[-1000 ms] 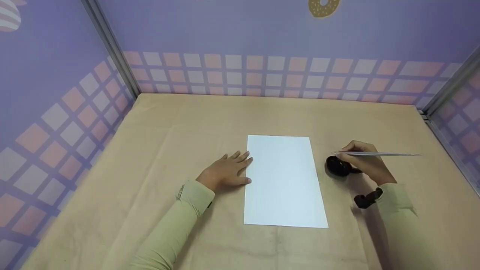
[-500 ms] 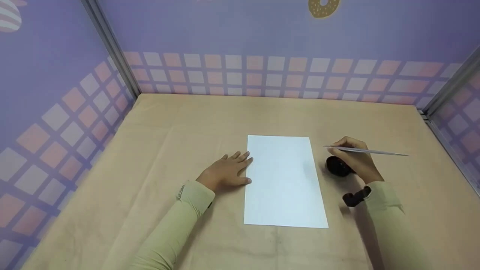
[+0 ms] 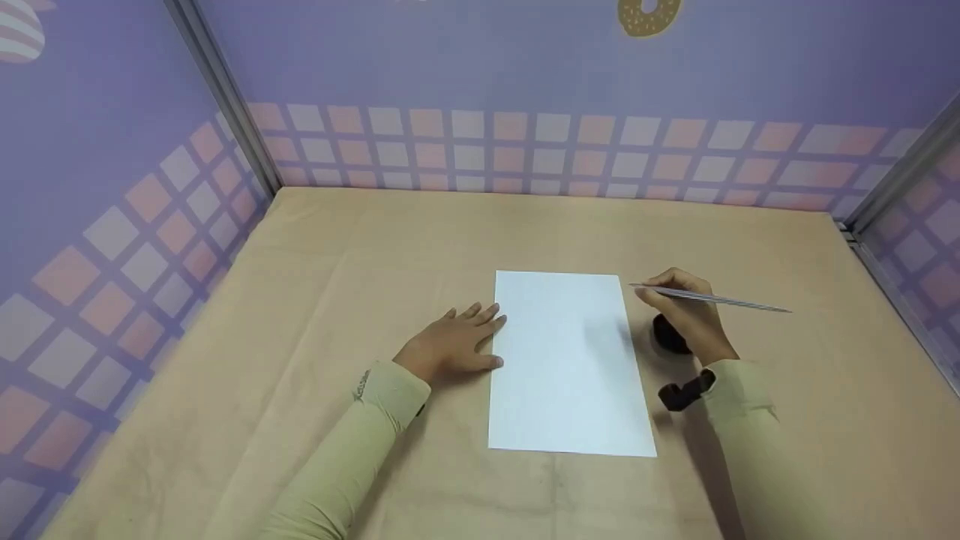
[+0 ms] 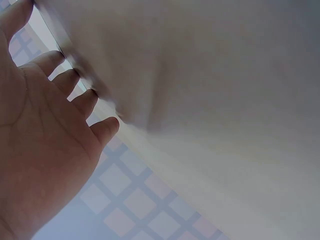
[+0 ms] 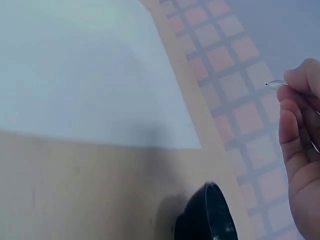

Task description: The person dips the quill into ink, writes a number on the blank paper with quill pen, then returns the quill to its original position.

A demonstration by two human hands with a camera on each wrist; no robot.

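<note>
Silver stylus sits pinched in my right hand, poised above the black dish at three o'clock of the blank white paper, while my left hand lies flat, fingers straight, on the tan surface at nine o'clock.

White paper, black dish, tan table, purple checkered walls.

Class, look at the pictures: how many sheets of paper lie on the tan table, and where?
1: the white rectangular paper sheet lies flat mid-table, between the left hand and the right hand. A second sheet directly beneath would be hidden.
</note>
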